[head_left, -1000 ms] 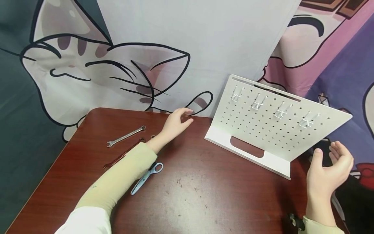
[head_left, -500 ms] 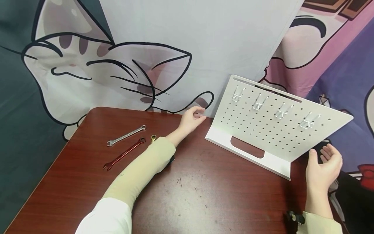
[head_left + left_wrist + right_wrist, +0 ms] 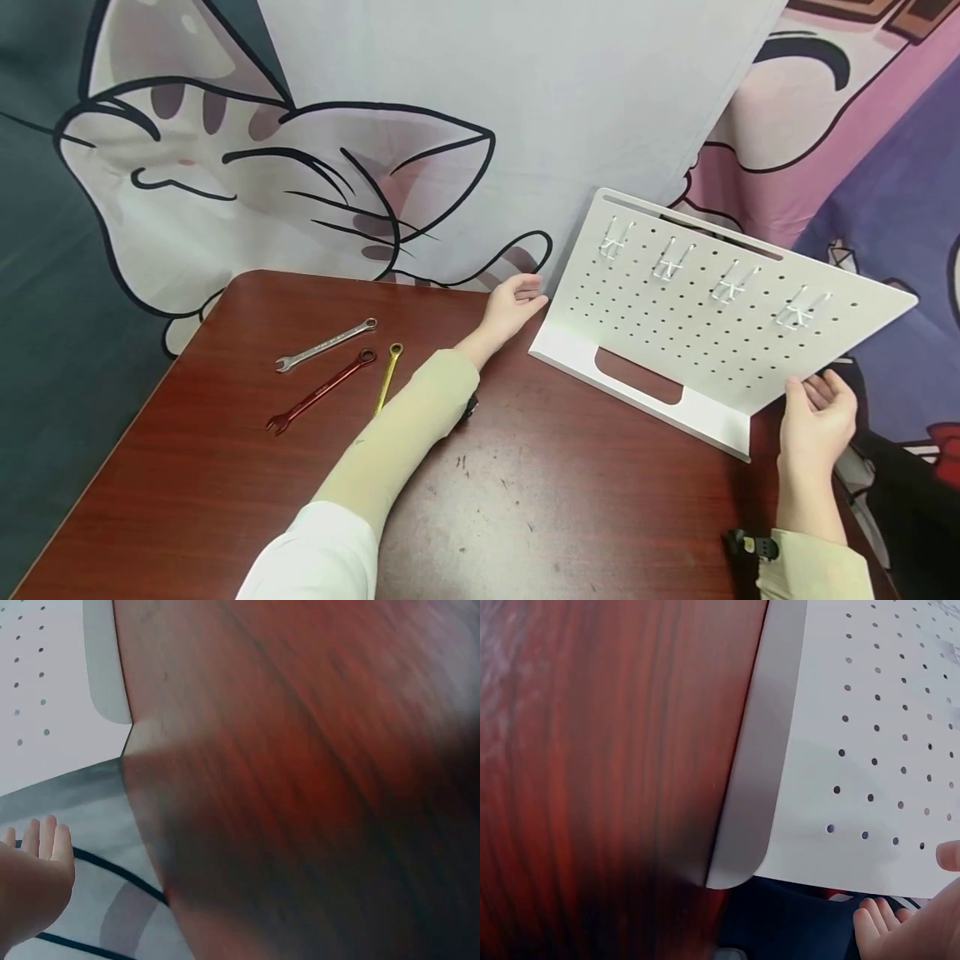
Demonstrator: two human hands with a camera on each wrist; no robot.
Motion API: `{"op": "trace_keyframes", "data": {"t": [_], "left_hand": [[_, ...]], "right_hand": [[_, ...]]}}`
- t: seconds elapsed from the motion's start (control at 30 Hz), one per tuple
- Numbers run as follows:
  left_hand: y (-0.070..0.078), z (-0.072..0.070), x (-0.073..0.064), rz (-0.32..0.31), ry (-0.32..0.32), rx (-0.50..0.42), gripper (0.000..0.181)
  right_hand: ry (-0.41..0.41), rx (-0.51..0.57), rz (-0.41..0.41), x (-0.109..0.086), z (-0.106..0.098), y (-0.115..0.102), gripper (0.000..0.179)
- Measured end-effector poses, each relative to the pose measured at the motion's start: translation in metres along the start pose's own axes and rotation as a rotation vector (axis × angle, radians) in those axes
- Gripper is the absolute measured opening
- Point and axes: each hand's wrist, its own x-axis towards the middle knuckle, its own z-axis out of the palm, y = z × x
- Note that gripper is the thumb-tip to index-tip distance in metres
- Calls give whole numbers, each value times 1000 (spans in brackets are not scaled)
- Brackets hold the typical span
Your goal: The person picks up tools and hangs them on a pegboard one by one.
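A white pegboard stand with several clear hooks leans back at the right rear of the table. My left hand is beside its left edge, fingers loosely bent and holding nothing. In the left wrist view a gap shows between that hand and the board. My right hand is at the board's right edge. The right wrist view shows its thumb over the front face and the other fingers just past the edge, loosely spread around it.
A silver combination wrench, a red one and a yellow one lie on the left of the brown table. My left sleeve partly covers the yellow wrench. A cat-print cloth hangs behind.
My left hand has moved right across the table's back to the pegboard's left edge; its sleeve now hides the blue scissors and uncovers the wrenches. My right hand has moved left to the right edge.
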Motion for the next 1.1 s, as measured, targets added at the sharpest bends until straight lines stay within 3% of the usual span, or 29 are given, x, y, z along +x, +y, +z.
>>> {"op": "trace_keyframes", "data": {"t": [0.17,0.47,0.7,0.9,1.1], "left_hand": [[-2,16,4,1,-12,11,45],[2,37,8,14,-27,94,48],[3,36,11,13,-40,152,48],[4,34,9,7,-39,210,47],[3,24,6,9,6,216,39]], "right_hand": [[-16,-4,38,1,2,1,60],[-29,-41,29,-1,8,2,58],[-31,-112,-2,-2,12,4,57],[-21,-13,-3,-5,18,5,56],[-35,-38,-42,-9,28,3,57]]}}
